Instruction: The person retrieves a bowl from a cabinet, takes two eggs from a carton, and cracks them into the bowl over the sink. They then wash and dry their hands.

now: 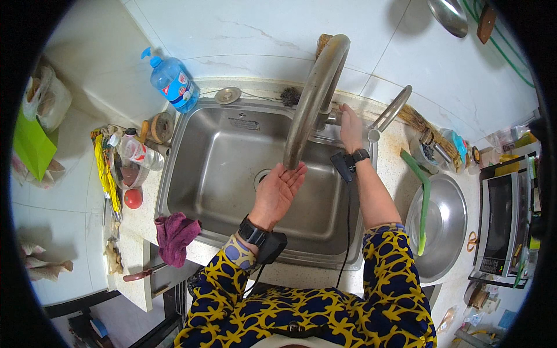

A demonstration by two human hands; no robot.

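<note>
A stainless steel sink (226,174) lies before me, with a curved metal faucet (311,95) arching over it. Palm up, my left hand (280,191) is under the faucet's spout, its fingers slightly curled and holding nothing. My right hand (350,128) is at the faucet's base, its fingertips beside or on the handle; whether it grips the handle is hidden. Water from the spout cannot be made out. Both wrists wear black straps with small devices, and a cable hangs from the right one over the sink.
A blue pump bottle (176,85) stands at the sink's back left corner. A purple cloth (176,239) hangs over the front left edge, near a tomato (133,198) and a plastic bottle (139,150). On the right, a green leaf stalk (424,209) lies across a metal bowl (450,230).
</note>
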